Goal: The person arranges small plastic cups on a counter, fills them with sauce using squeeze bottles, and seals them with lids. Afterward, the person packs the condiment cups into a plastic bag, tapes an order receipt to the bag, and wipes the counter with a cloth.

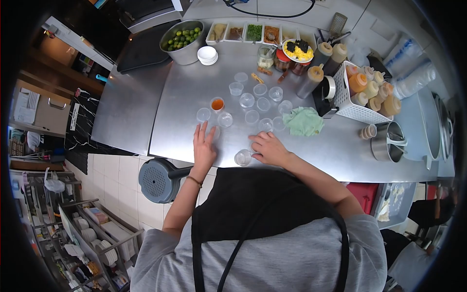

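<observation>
Holding something orange point(217, 104), a cup point(217, 111) stands beyond the spread left grip point(204, 146), the curled right grip's point(270, 147) hold unclear

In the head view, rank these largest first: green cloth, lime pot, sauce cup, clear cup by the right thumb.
1. Lime pot
2. Green cloth
3. Sauce cup and that clear cup: too alike to rank.

From afar I see clear cups point(247, 100), one with orange filling point(217, 104), pale green cloth point(303, 120), white perforated basket point(361, 113), white-veined black panel point(83, 119).
</observation>
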Demonstrator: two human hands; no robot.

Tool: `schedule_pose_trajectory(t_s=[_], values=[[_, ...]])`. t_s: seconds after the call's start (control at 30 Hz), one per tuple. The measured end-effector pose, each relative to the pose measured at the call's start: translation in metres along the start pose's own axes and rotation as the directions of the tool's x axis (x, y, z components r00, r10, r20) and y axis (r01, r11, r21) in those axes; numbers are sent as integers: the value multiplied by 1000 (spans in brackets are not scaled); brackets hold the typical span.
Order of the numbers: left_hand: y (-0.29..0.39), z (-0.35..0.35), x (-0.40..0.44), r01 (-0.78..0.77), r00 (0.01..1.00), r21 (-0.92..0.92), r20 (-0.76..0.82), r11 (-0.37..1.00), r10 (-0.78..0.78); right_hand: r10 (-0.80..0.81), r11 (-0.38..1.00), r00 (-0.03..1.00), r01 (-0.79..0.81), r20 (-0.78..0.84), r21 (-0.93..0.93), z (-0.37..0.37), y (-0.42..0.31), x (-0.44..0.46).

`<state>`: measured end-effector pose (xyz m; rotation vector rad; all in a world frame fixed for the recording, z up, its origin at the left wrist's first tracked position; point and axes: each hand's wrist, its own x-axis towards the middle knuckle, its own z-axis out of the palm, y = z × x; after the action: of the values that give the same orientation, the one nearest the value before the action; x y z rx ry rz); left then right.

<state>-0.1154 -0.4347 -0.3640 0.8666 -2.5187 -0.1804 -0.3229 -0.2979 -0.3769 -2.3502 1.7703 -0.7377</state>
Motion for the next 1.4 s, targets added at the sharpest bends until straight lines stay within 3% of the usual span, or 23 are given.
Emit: schedule_pose_trajectory(t_s=[0.07, 0.17, 0.3, 0.37, 0.43, 0.5, 0.53, 0.6, 0.63, 0.7, 0.73, 0.8, 0.9, 1.03, 1.1, 1.23, 1.3, 1.33, 1.4], values=[[11, -16, -7, 25, 1000, -227, 2, 974, -25, -8, 1000, 996, 8, 92, 6, 5, 0, -1], [45, -24, -10, -79, 973, -443, 161, 893, 166, 23, 1000, 999, -23, 40, -22, 10, -4, -1], [48, 7, -9, -122, 964, -423, 167, 898, 209, 11, 1000, 1000, -11, -19, 23, -7, -3, 9], [42, 18, -5, -142, 953, -387, 197, 911, 232, 62, 998, 986, -60, -156, 15, -23, 12, 13], [39, 20, -1, -148, 957, -351, 187, 925, 224, 318, 945, 901, -327, -296, 23, -33, 45, 13], [37, 23, 5, -157, 960, -316, 173, 936, 220, 443, 866, 827, -495, -346, -74, -47, 71, 12], [35, 24, 8, -170, 967, -268, 140, 948, 213, 445, 864, 824, -498, -350, -75, -47, 81, 8], [26, 30, 11, -180, 971, -197, 118, 964, 206, 594, 790, 796, -605, -119, -105, -42, 99, 2], [26, 27, 13, -184, 971, -195, 114, 963, 209, 592, 790, 796, -604, -124, -105, -47, 100, 1], [26, 22, 15, -168, 972, -183, 135, 969, 194, 675, 738, 701, -647, -231, 194, -55, 100, -2], [27, 20, 15, -166, 972, -182, 135, 969, 192, 674, 738, 702, -646, -230, 194, -58, 101, -5], [31, 15, 17, -165, 971, -207, 136, 964, 196, 768, 512, 624, -469, -141, 719, -64, 102, -14], [38, 11, 20, -180, 969, -224, 129, 958, 212, 736, 468, 675, -456, -48, 757, -71, 86, -43], [49, 5, 28, -191, 970, -231, 104, 954, 220, 770, 459, 632, -446, -94, 768, -61, 32, -68], [52, 6, 30, -173, 974, -258, 97, 951, 203, 570, 786, 764, -402, -301, 469, -29, 29, -82], [53, 12, 30, -192, 968, -290, 99, 938, 229, 661, 680, 741, -524, -120, 513, -1, 21, -85], [53, 11, 30, -188, 971, -287, 92, 939, 222, 490, 871, 836, -452, -248, 194, -20, 16, -73], [54, 9, 30, -193, 969, -288, 93, 938, 228, 493, 869, 833, -456, -251, 194, -32, 16, -70], [57, 3, 33, -149, 981, -330, 72, 932, 183, 477, 878, 761, -438, -439, 193, -52, 23, -65]])
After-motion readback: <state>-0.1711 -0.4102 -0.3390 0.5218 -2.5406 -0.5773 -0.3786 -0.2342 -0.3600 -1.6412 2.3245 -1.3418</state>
